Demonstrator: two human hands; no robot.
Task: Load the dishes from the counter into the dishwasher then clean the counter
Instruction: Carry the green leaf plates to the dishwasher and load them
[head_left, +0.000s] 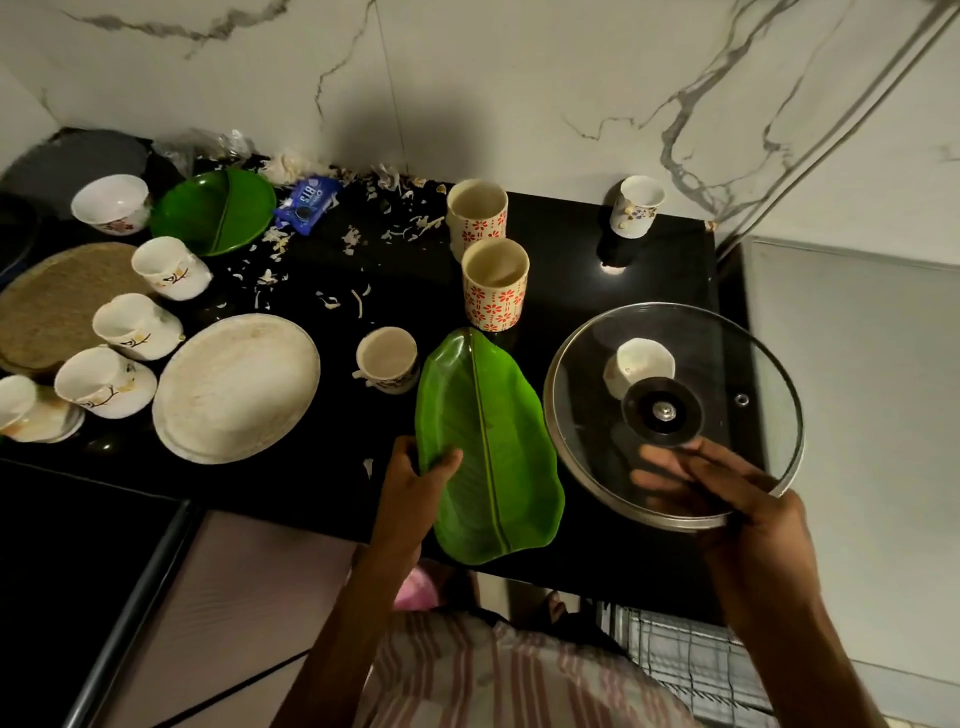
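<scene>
The fingers of the right hand (727, 499) lie under the glass lid (675, 415) and show only as a blur through it. A small white cup (641, 364) behind the lid is seen through the glass, its lower part hidden by the knob. At the far left, a stack of saucers (36, 415) is cut by the picture edge. The wrapper (306, 200) print is too small to read. The dishwasher rack (691, 670), near right, is mostly hidden by the right arm.

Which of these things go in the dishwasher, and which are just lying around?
For the job: leaf plate in the left hand, glass lid in the right hand, round plate, flowered tumblers, white cups.

Lying about: biscuit packet, woven mat, peelings.
</scene>
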